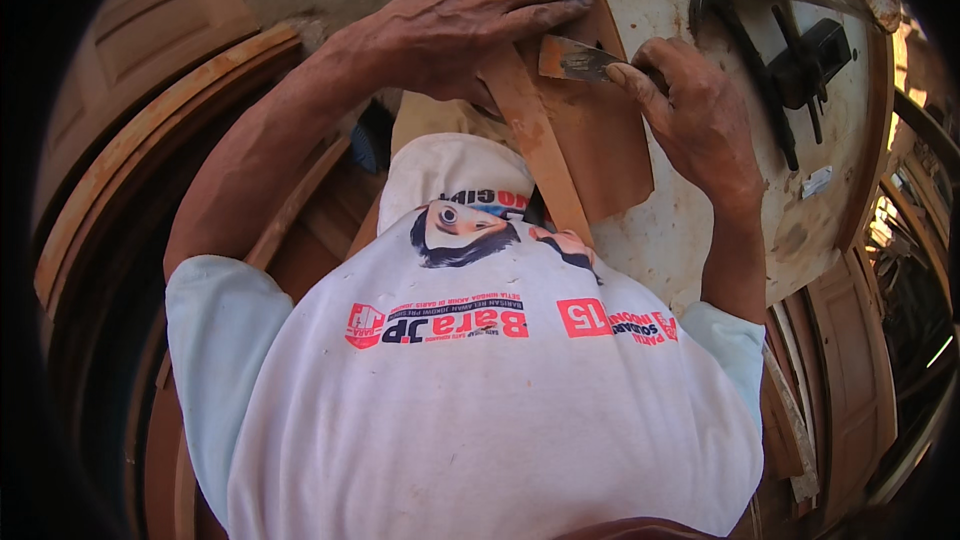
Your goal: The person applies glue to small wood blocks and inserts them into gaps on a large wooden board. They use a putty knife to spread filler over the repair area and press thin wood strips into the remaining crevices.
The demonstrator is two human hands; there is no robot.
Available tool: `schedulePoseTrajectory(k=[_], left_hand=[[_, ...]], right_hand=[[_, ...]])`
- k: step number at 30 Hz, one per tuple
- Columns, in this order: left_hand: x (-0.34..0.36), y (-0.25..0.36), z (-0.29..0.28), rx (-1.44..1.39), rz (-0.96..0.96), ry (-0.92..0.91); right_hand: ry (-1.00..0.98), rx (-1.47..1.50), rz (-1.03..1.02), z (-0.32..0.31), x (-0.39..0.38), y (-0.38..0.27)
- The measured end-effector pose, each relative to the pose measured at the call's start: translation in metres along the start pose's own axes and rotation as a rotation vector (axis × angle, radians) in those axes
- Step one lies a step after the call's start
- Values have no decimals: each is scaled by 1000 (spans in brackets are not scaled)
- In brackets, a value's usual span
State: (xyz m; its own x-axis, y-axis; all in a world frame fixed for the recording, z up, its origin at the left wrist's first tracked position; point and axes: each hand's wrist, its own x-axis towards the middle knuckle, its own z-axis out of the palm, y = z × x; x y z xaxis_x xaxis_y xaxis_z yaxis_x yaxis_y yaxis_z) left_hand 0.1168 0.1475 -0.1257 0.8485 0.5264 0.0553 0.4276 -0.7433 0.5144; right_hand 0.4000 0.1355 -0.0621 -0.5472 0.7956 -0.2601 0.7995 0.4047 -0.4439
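My left hand [480, 15] lies over a long reddish-brown wooden board [600, 155], its fingers stretched out together across the surface. The board slants from the top of the view down toward my body, and its near edge [545, 145] faces me. In my right hand [690, 100] is a putty knife [575, 60], gripped between thumb and curled fingers. Its stained blade points left and lies against the board, just below my left fingertips. Whether the blade presses on the wood I cannot tell.
A stained pale worktop [690, 220] lies under the board. On it, to the right, are a claw hammer [745, 50], a black marking-gauge-like tool [810, 65] and a small white label [817, 180]. Wooden door panels [150, 20] and planks stand at left; more panels [850, 350] lean at lower right.
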Motion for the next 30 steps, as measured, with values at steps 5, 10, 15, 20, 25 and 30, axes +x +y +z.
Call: schedulePoseTrajectory(k=[5,10,15,20,25,30], left_hand=[[1,2,-2,40,-19,8],[3,1,2,29,-9,31],[2,0,3,48,4,45],[2,1,3,32,-3,28],[-1,-1,4,28,9,49],[-1,-1,3,34,19,62]], right_hand=[[101,91,75,25,-20,-16],[108,116,48,48,-36,-40],[-37,41,89,60,-51,-56],[119,247,6,56,-53,-45],[65,200,-51,29,-71,-29],[-86,6,-10,37,-98,-17]])
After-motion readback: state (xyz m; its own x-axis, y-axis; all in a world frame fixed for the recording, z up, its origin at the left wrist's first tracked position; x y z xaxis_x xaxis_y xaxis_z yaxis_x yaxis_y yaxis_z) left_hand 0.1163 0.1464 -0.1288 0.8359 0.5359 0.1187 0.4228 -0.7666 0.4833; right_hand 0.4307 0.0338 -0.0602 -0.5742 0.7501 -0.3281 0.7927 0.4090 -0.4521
